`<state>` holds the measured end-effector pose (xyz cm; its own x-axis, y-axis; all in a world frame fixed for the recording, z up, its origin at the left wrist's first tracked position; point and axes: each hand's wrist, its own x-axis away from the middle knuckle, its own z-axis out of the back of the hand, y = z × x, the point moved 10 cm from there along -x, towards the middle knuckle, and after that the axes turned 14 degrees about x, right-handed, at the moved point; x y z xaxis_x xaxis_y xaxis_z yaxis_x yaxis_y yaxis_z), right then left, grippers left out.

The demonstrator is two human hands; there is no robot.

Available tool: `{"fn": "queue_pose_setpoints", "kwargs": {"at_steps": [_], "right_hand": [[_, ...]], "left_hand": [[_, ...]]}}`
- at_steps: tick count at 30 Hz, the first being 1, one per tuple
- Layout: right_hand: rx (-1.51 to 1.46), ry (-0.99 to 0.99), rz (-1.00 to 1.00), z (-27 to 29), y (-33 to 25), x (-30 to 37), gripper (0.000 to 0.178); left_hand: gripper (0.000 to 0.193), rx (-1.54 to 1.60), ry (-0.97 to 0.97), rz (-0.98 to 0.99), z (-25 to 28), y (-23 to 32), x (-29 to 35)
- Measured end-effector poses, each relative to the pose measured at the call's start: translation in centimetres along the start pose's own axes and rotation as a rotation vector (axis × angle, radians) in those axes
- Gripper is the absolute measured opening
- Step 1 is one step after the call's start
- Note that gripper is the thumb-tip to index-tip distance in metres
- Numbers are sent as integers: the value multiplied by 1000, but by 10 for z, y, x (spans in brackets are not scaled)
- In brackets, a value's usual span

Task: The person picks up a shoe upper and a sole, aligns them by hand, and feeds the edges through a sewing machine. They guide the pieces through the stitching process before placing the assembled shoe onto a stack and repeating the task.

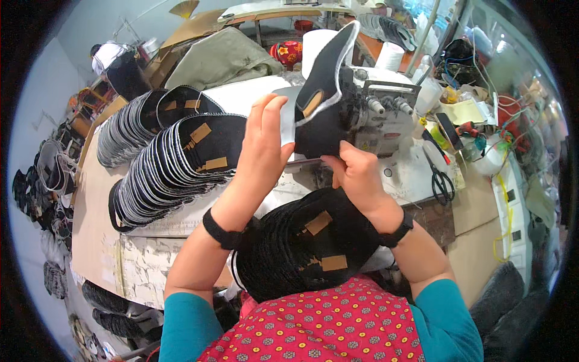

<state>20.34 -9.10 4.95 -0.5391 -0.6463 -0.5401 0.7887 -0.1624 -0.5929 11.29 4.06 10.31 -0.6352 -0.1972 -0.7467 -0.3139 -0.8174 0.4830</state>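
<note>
A black fabric piece (pixel 319 137) with a white fuzzy edge stands against the sewing machine (pixel 386 120), its upper part curling upward and showing a tan patch. At its lower right edge, my right hand (pixel 360 172) pinches the fabric between thumb and fingers. My left hand (pixel 263 136) is held upright with fingers stretched out, beside a pale metal plate (pixel 286 108) on the machine. Its thumb points toward the fabric's left edge; whether it touches cannot be made out. On my lap below lies a stack of black rounded pieces (pixel 283 247) with tan tags.
Two leaning rows of black pieces with white edges (pixel 163 163) stand on the table at left. Black scissors (pixel 442 184) lie right of the machine. Behind it are white thread cones (pixel 389 57) and a grey-green cloth (pixel 226 60). Another person (pixel 120 69) is at far left.
</note>
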Motion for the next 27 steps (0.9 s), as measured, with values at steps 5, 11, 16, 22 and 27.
{"fn": "queue_pose_setpoints", "kwargs": {"at_steps": [5, 11, 16, 22, 27], "right_hand": [[-25, -119, -293, -13, 32, 5, 21], [-183, 1, -21, 17, 9, 25, 13], [-89, -176, -5, 4, 13, 46, 23], [31, 20, 254, -5, 4, 41, 16], [28, 38, 138, -23, 11, 23, 17]], "left_hand": [[69, 286, -239, 547, -43, -59, 9], [22, 917, -252, 722, -65, -87, 38], [24, 1117, 76, 766, -28, -131, 63], [37, 1146, 313, 668, -19, -126, 34], [22, 923, 398, 718, 9, -176, 42]]}}
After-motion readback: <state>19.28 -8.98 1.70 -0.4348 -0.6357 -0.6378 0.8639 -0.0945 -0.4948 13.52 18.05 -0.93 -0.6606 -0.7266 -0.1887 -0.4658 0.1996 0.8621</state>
